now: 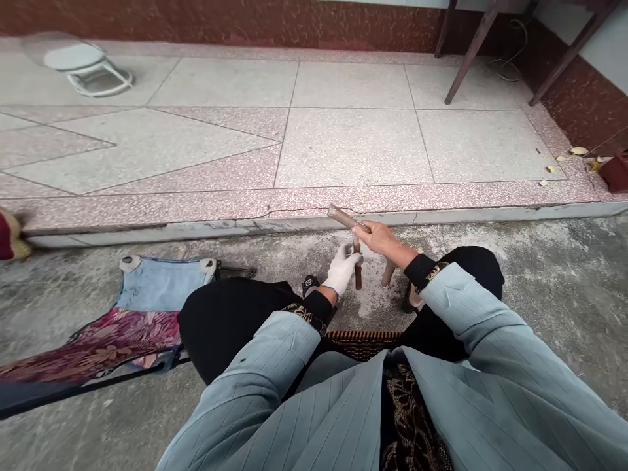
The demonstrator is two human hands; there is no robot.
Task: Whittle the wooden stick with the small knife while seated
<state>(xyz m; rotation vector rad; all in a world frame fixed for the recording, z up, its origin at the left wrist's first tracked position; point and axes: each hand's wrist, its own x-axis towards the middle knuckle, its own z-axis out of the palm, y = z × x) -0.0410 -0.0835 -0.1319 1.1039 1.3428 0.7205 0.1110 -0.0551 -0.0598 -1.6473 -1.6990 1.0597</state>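
My right hand (377, 237), bare, is closed round a short, thick brownish stick (342, 216) that points up and to the left. Just below it, my left hand (342, 267) wears a white glove. Its fingers are wrapped round a thin reddish-brown stick (358, 277), held nearly upright above the concrete. The upper part of that stick lies close under my right hand, and I cannot tell whether the two touch. Another greyish-brown stick-like piece (388, 273) shows beneath my right wrist, partly hidden.
A raised terrazzo step (353, 150) runs across in front of me. On the left stands a folding chair with flowered fabric (132, 330), and a white stool (81, 59) is farther back. Dark table legs (473, 55) rise at the back right. A woven seat (363, 341) shows between my legs.
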